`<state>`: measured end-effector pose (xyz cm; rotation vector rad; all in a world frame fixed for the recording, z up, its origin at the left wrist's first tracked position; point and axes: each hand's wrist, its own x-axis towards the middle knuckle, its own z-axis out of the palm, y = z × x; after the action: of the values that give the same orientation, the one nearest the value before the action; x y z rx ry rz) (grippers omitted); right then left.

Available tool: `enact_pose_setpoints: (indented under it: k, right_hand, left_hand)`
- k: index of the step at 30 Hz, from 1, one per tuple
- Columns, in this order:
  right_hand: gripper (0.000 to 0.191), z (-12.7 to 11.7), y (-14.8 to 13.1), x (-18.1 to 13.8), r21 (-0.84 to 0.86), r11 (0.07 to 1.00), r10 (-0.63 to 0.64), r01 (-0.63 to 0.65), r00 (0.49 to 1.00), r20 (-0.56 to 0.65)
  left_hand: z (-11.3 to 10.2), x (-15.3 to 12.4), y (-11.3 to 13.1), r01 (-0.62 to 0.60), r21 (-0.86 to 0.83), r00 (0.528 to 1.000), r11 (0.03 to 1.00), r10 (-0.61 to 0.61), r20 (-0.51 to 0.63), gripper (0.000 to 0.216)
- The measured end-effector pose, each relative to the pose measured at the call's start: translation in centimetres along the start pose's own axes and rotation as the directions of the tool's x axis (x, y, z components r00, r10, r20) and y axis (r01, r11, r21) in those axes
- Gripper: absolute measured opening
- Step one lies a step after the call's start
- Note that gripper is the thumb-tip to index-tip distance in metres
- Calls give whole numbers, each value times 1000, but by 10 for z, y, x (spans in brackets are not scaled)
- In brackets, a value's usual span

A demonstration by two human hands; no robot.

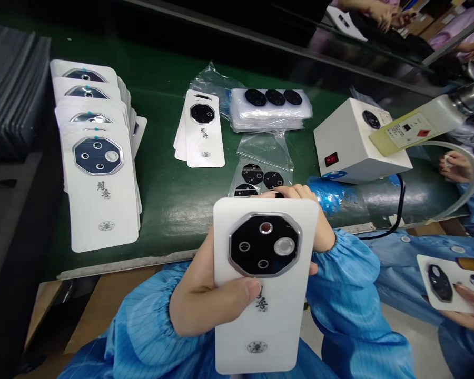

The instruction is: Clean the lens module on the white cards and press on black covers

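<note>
I hold a white phone back cover upright in front of me, its black octagonal camera panel facing the camera. My left hand grips its left edge, thumb pressed just below the camera panel. My right hand wraps round the top and right edge from behind, fingertips showing over the upper rim. Both arms are in blue sleeves. Just past the cover, a clear bag with black octagonal lens pieces lies on the green belt.
A fanned stack of white covers lies at the left, two more covers mid-belt, a stack of bagged lens pieces behind. A white box with a red switch stands right. A co-worker's hand holds a cover at the lower right.
</note>
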<state>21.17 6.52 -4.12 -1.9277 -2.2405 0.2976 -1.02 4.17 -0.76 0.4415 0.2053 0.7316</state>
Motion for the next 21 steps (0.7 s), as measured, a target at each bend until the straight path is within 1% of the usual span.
enact_pose_setpoints:
  k: [3,5,9,12,14,16,19,21]
  right_hand:
    - [32,-2,-1,-1,-25,1000,-17,17,1000,-14]
    - [35,-4,-2,-2,-27,999,-40,40,999,-16]
    - [45,-8,-3,-2,-17,996,-84,84,996,-14]
    - [39,-7,-2,-2,-10,995,-96,96,995,-39]
    - [33,-5,0,-1,-2,995,-98,99,992,-76]
    - [32,-4,4,-1,19,994,-103,106,987,-121]
    - [36,-7,9,-2,67,991,-101,117,973,-205]
    - [39,-15,9,-5,117,987,-70,108,954,-291]
  left_hand:
    - [-1,1,-1,-18,28,999,999,17,29,76]
    - [0,2,-1,-23,39,999,999,22,26,73]
    - [4,2,5,-1,21,1000,1000,1,-2,78]
    - [7,3,9,28,39,999,999,-27,-42,84]
    - [8,3,9,22,44,998,999,-19,-64,87]
    - [6,4,8,-17,52,999,999,20,-48,85]
    - [3,4,4,-109,129,994,986,109,9,68]
    - [1,5,2,-142,209,990,967,143,9,64]
